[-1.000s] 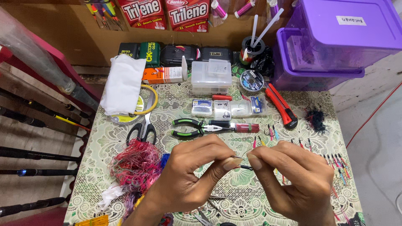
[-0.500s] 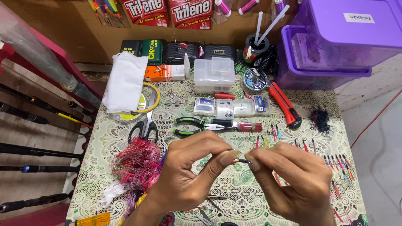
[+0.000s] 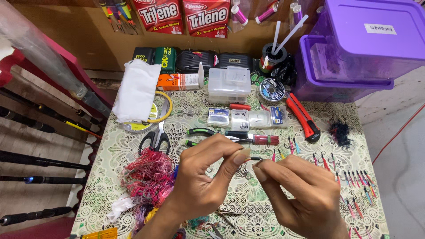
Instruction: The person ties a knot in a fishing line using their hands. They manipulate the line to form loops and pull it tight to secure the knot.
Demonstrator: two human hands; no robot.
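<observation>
Both hands have drifted slightly toward the far side since a second ago, and the small dark piece between them now shows more plainly. Left hand (image 3: 201,183) pinches one end of a short dark hook-like piece (image 3: 255,158) between thumb and forefinger; right hand (image 3: 305,194) pinches the other end with its fingers (image 3: 261,173) pressed together. It is too small to name with certainty, though it looks like a fishing hook shank. Its long axis runs left to right, roughly level, held above the middle of the worktop (image 3: 265,199), just near of the pliers (image 3: 208,132).

Open room is scarce. On the left lies a tangle of pink thread (image 3: 148,177), with one pair of scissors (image 3: 155,139) beyond it and one white cloth (image 3: 136,90) at the far left. Two purple bins (image 3: 354,57), stacked, close off the far right corner. One red utility knife (image 3: 303,117) lies slanted beside them. A clear plastic box (image 3: 229,84) sits at the far middle, and four small packets (image 3: 248,118) lie in a row in front of it. Finished rigs (image 3: 354,181), more than a dozen, spread along the right edge. Fishing rods (image 3: 40,159) lean past the left edge, off the worktop.
</observation>
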